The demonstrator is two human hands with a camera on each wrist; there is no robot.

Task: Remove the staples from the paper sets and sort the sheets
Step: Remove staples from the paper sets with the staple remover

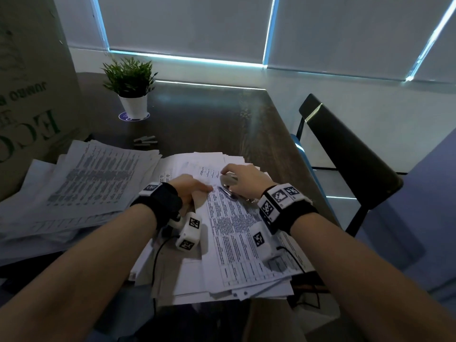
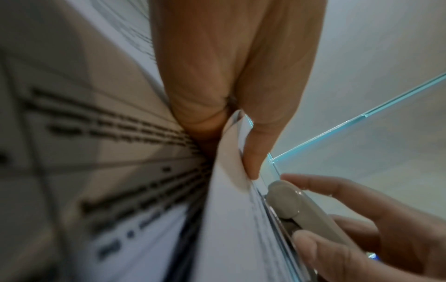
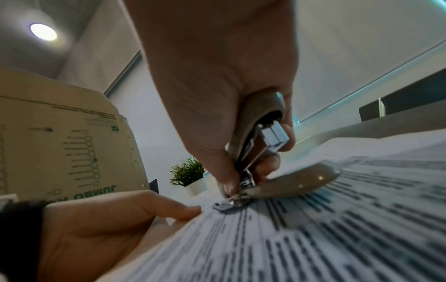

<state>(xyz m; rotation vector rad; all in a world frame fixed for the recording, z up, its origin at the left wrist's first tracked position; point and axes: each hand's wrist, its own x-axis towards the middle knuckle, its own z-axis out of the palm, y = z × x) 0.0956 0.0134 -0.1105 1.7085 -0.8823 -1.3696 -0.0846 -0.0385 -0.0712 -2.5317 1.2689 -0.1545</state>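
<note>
Right hand (image 1: 243, 180) grips a grey staple remover (image 3: 260, 145), its metal tip set on the top paper set (image 1: 237, 233) near the sheet's far corner. Left hand (image 1: 191, 191) pinches that corner. Another paper pile (image 1: 81, 183) lies along the table's (image 1: 209, 114) left edge.

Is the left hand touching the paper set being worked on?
Touching. Left wrist view: left hand pinches a folded corner of the paper set between thumb and finger. Right hand grips the staple remover alongside.
</note>
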